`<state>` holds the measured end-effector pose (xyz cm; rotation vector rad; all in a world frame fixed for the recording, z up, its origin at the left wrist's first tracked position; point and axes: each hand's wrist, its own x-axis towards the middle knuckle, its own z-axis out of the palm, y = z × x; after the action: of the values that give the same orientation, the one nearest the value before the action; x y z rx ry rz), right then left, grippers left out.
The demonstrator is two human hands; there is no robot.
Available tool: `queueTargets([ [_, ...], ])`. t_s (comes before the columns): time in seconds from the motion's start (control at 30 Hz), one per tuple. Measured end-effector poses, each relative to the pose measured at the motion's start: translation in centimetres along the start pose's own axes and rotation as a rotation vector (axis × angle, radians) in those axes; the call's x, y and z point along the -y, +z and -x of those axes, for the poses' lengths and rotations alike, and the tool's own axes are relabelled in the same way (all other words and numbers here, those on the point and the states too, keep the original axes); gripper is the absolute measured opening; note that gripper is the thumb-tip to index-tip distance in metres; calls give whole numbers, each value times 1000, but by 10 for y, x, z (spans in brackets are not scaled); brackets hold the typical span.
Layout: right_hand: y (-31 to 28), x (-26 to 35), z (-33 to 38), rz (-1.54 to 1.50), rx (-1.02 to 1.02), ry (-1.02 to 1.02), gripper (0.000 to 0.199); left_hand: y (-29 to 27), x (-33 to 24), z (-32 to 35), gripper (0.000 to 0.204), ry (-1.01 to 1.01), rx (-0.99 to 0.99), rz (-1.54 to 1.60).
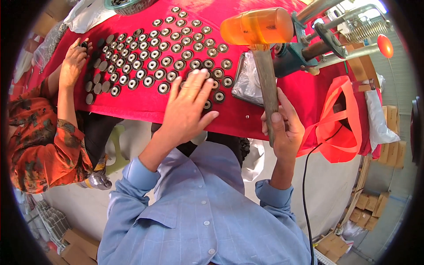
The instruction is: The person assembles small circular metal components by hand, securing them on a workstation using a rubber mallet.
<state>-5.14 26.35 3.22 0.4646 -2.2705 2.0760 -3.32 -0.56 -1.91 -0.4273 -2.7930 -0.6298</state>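
My right hand (pixel 285 128) is closed around the wooden handle of a mallet (pixel 265 73), whose translucent orange head is raised at the top of the view. My left hand (pixel 190 101) is open, palm down, fingers spread over the near right part of a group of round metal pieces (pixel 153 65). These have black rims and silver centres with a hole, and several are partly hidden under my fingers. They lie spread over a red cloth (pixel 132 104). Whether my fingertips press on any piece, I cannot tell.
To my left, another person's hand (pixel 73 62) holds small dark pieces beside dark discs (pixel 97 78). A plastic-lined tray (pixel 248 81) lies right of the pieces. Beyond the mallet stands a green machine (pixel 291 59) with a red-knobbed lever (pixel 385 46). A red bag (pixel 338 143) hangs at the right.
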Motion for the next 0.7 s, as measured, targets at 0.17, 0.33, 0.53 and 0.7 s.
queueTargets([
  [0.17,-9,0,8,-8,9,-7,47,30,0,-21,75,104,81,-119],
  [0.33,-25,-2,13,1,31,-8,44,25,24,-36,63,33,61,-285],
  [0.53,-33,-12,19,-28,18,24,43,11,6,-52,68,41,60,-123],
  [0.7,-36,-13,22,-30,32,3,43,42,6,-64,61,132,79,-173],
])
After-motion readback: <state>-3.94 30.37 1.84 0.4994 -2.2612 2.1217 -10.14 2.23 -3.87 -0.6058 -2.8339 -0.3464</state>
